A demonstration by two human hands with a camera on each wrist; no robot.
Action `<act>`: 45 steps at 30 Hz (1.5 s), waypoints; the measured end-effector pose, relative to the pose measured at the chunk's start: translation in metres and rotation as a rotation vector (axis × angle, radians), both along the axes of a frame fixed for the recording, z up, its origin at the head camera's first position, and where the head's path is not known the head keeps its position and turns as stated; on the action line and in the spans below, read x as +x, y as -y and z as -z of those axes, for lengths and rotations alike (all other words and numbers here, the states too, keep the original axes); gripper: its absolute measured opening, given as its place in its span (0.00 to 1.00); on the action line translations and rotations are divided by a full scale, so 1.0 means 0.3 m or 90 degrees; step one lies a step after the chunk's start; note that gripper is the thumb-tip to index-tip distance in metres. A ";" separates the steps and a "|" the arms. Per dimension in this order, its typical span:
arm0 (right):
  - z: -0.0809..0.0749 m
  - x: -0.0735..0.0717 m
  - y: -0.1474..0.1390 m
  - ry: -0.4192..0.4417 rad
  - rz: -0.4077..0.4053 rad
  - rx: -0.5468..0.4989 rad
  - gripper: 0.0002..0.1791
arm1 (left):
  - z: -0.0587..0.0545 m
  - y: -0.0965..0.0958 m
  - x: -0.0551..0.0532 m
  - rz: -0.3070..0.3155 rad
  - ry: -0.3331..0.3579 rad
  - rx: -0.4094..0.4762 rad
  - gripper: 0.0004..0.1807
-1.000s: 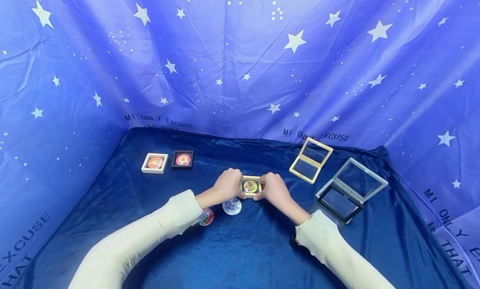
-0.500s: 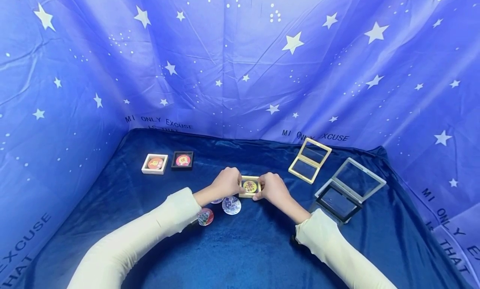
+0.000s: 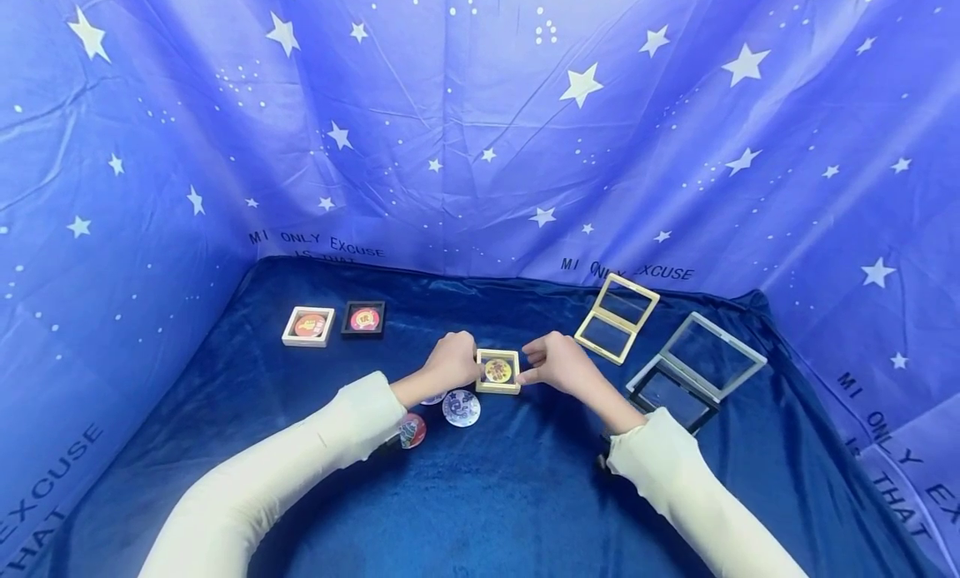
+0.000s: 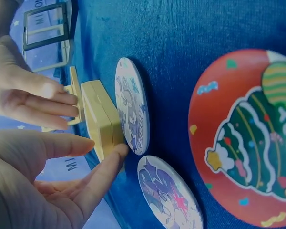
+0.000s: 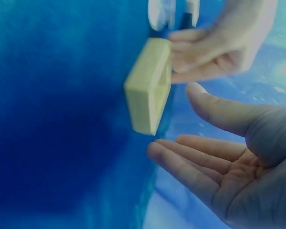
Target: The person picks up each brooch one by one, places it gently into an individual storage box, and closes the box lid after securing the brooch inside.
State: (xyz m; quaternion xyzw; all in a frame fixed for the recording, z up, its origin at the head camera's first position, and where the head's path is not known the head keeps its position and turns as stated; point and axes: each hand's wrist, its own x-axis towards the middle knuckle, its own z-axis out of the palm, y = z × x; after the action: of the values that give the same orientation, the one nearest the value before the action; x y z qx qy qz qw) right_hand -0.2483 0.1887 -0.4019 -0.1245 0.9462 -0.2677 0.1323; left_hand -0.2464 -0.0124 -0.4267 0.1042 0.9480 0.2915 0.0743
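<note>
Blue cloth (image 3: 480,511); yellow box (image 3: 498,388) on it, between both hands; left hand (image 3: 448,366) seemingly pinching one end; right hand (image 3: 566,366) parted, unladen, just beside; white badge (image 3: 461,409) near left grip.

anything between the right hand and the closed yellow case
Nothing visible stands between the right hand and the closed yellow case. The left hand holds its opposite side; the loose badges lie off that path.
</note>
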 end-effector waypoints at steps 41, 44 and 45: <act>-0.307 0.155 -0.643 0.034 -0.004 0.126 0.30 | -0.038 0.151 -0.114 -0.120 0.005 -0.020 0.15; -0.297 0.155 -0.663 0.038 -0.002 0.126 0.29 | -0.050 0.193 -0.139 -0.140 -0.008 -0.023 0.14; -0.294 0.154 -0.668 0.040 -0.002 0.125 0.28 | -0.053 0.207 -0.147 -0.147 -0.013 -0.026 0.14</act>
State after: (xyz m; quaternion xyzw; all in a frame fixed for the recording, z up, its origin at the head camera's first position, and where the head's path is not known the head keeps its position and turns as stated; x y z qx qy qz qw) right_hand -0.2021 0.3892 -0.3137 -0.1040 0.9630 -0.1773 0.1742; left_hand -0.2906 -0.0745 -0.4107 -0.0044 0.9600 0.2779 0.0327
